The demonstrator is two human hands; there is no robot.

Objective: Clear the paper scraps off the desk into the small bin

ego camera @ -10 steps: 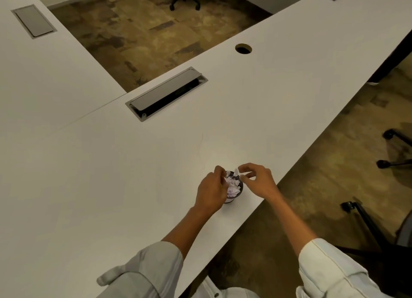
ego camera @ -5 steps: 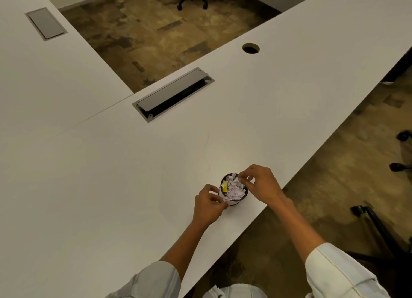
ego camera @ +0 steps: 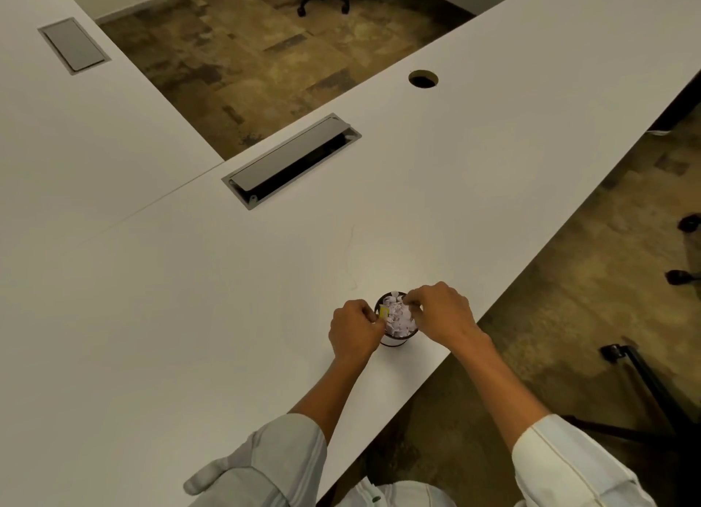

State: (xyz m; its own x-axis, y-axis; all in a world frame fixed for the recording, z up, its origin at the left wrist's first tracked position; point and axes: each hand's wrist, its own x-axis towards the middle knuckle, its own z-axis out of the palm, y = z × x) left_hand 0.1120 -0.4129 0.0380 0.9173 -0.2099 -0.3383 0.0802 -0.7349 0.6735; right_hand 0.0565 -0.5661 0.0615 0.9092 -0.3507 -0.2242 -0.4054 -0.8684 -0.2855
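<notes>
You're working both hands at the small bin (ego camera: 394,339), which is sitting near the front edge of the white desk (ego camera: 227,298), packed to the rim with pale paper scraps (ego camera: 397,317) and one yellow scrap (ego camera: 384,311). Your left hand (ego camera: 354,330) is pressing against the bin's left side with fingers curled together. Your right hand (ego camera: 442,315) is reaching over the right rim, fingers pinched together on the scraps. A cable tray (ego camera: 291,160) is lying farther back.

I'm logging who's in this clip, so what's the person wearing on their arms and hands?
Both hands, left hand and right hand, are bare: no gloves, rings or watch show. The forearms are uncovered. Light grey-white sleeves, pushed up towards the elbows, cover the left sleeve and right sleeve, with visible seams.
</notes>
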